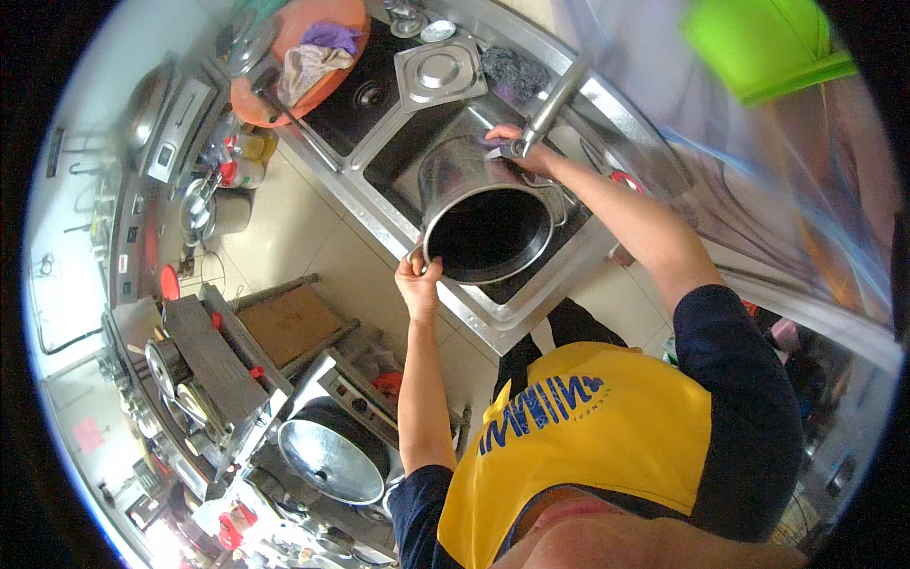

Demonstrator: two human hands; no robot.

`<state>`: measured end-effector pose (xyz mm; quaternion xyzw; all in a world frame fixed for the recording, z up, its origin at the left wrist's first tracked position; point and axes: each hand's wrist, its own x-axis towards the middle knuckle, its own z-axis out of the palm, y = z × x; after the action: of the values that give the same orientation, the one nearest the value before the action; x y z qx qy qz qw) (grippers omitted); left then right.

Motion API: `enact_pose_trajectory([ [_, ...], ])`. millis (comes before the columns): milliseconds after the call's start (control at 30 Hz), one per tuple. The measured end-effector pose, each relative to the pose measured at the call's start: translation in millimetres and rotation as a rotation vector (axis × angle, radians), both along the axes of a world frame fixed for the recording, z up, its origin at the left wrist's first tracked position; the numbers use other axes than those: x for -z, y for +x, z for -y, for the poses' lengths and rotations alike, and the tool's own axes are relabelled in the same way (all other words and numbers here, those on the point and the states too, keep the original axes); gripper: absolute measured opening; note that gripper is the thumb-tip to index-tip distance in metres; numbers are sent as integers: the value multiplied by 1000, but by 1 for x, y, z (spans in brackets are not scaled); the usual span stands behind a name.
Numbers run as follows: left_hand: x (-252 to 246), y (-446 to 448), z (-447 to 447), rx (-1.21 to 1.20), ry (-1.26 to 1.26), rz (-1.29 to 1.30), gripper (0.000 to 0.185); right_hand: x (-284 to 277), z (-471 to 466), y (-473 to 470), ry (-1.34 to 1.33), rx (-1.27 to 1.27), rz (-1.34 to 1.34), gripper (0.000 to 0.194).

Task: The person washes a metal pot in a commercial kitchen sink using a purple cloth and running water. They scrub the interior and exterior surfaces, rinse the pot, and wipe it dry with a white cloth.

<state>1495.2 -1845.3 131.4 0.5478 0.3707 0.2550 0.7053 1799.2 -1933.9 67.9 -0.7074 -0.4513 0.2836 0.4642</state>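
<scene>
A tall stainless steel pot [455,171] lies tilted in the sink basin, its dark open mouth facing me. My left hand [418,281] grips the pot's rim at the near left, seemingly at a side handle. Another loop handle [561,206] shows on the pot's right side. My right hand [526,153] is at the pot's upper right wall, by the outlet of the metal faucet [558,99]. The spout partly covers this hand, so whether its fingers hold the faucet or only rest against the pot is unclear.
A square steel lid [441,71] rests across the sink divider, beside a dark mesh scrubber [515,71]. An orange basin [259,107] with cloths overhangs the other sink bowl. Left stand a lidded pot [227,213] and bottles [245,160]; below is a wok [330,459].
</scene>
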Motion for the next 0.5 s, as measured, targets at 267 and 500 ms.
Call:
enact_pose_trajectory([
  [267,29,-22,-2,-177,-301,156,21,-66,-2,-18,33,-206,-402,33],
  [500,31,-18,10,-332,-734,254,15,-26,2,-22,30,133,15,23],
])
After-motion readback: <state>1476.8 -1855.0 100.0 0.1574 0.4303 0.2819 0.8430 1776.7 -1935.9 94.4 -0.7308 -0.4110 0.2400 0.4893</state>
